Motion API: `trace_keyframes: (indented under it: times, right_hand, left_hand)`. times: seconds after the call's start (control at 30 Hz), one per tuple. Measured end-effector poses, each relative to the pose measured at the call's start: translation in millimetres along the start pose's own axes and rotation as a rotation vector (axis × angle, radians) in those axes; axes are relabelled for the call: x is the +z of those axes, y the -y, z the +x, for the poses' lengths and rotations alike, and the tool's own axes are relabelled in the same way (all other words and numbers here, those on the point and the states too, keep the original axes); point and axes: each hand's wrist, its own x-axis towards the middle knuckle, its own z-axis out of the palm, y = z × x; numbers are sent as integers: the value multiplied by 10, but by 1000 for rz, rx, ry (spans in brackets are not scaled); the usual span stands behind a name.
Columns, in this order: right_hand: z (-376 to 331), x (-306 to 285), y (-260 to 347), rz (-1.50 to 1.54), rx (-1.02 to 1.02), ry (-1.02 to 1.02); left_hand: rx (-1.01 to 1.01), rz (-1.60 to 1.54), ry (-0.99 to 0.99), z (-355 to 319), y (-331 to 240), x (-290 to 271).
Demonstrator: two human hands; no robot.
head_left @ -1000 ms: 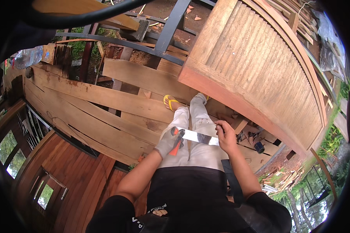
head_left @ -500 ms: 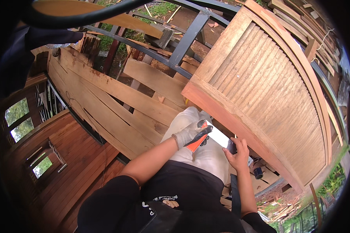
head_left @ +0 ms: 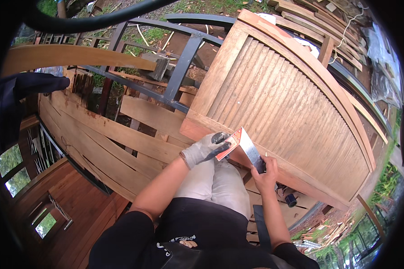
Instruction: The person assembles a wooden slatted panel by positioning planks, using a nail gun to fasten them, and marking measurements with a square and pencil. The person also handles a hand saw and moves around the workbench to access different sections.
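Observation:
My left hand [head_left: 206,150], in a pale glove with dark fingertips, grips an orange printed piece [head_left: 229,144]. A silvery flat piece [head_left: 249,148] meets it at an angle like a V; I cannot tell whether the two are joined. My bare right hand [head_left: 265,172] pinches the silvery piece at its dark lower end. A thin pale stick [head_left: 266,154] shows between its fingers. Both hands are over the near edge of a wooden louvred panel [head_left: 278,98] with a curved far side. The orange and silver pieces cover part of that edge.
Long planks [head_left: 107,134] lie at the left beside a dark metal frame [head_left: 182,67]. Stacked timber [head_left: 318,31] and plastic sheeting [head_left: 381,58] are at the far right. A dark mug-like object [head_left: 291,200] stands below the panel. A dark-sleeved arm [head_left: 36,85] reaches in at the left.
Both hands have moved up from my lap to the panel's near edge. The orange and silver pieces have tilted into a V. The view has shifted, so the panel sits farther left.

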Motion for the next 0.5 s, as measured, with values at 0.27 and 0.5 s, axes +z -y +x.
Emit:
trace_keyframes:
  times: [0.27, 0.5]
  right_hand:
    - [1358, 414, 189, 87, -17, -121]
    - [2435, 498, 307, 241, 14, 9]
  left_hand:
    - [303, -396, -82, 791, -1029, -633]
    - [244, -187, -237, 1727, -1048, -834]
